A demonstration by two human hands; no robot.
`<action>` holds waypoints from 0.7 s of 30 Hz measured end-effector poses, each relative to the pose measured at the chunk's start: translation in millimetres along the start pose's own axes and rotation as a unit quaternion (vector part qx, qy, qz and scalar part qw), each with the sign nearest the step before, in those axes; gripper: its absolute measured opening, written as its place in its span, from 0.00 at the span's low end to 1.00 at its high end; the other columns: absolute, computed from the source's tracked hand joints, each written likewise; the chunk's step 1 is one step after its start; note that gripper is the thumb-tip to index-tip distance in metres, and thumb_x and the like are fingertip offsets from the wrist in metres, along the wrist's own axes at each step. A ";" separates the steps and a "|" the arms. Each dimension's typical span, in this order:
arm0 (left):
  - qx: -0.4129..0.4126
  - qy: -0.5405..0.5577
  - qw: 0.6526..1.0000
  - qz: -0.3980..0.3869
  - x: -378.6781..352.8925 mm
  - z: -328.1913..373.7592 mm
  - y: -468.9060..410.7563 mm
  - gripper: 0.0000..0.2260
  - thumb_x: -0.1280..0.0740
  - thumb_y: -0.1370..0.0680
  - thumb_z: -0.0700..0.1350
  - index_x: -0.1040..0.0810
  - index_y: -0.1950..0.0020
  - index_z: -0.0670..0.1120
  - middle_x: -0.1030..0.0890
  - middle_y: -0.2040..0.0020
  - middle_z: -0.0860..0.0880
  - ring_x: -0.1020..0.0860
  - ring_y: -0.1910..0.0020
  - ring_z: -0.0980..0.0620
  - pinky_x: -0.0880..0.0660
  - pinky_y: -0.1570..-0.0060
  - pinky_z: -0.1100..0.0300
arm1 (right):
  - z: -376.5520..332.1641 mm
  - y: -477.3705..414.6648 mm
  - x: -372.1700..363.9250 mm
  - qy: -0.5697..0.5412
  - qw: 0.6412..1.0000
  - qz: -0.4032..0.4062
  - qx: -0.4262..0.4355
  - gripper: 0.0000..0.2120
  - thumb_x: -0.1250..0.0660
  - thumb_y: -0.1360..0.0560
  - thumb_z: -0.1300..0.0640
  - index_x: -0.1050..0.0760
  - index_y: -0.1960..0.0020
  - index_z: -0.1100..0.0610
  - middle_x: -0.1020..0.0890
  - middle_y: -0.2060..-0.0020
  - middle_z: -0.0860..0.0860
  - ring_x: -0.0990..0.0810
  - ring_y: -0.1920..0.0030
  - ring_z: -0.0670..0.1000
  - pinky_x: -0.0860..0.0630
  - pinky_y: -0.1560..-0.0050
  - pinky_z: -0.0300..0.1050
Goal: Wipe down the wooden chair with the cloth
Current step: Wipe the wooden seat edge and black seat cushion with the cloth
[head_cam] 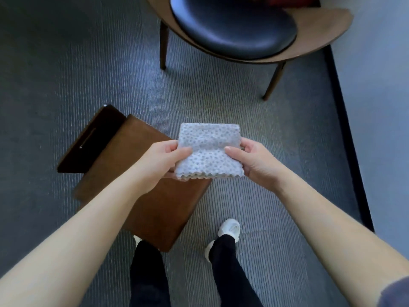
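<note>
Left hand [159,166] and right hand [254,161] are pinching a folded dotted cloth [209,149] by its nine and three o'clock edges, thumbs on top, fingers curled beneath. It is looking soft, light, floppy. The wooden chair [166,213], probably the target, is sitting below, toward seven o'clock.

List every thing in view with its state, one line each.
cloth: folded, held up by both hands.
left-hand grip: pinches the cloth's left edge.
right-hand grip: pinches the cloth's right edge.
wooden chair: upright below the cloth, untouched.
cushioned chair: upright, untouched.
</note>
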State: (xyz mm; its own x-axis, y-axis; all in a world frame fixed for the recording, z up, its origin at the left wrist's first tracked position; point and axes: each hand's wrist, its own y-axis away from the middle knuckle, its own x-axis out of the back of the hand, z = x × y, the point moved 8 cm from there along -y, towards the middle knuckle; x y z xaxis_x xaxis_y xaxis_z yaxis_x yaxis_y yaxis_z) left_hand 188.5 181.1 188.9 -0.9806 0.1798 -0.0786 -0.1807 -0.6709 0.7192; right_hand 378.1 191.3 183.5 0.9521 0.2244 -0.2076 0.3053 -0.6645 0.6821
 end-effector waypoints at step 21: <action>-0.288 -0.348 0.878 0.155 -116.9 164.3 -62.4 0.18 0.25 0.28 0.42 0.21 0.40 0.50 0.20 0.50 0.54 0.22 0.53 0.54 0.23 0.49 0.59 | -139.8 -1.8 169.0 0.333 0.925 0.096 0.155 0.18 0.22 0.32 0.56 0.20 0.44 0.48 0.17 0.52 0.45 0.18 0.52 0.48 0.20 0.46 0.49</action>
State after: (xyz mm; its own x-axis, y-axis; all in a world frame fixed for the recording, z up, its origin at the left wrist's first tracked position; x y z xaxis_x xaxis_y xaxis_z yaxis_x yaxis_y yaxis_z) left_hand 327.0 320.1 266.6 -0.7408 0.1855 0.6455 -0.1182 -0.9821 0.1466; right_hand 536.4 330.1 245.3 0.8003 0.4018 0.4451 0.2193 -0.8870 0.4064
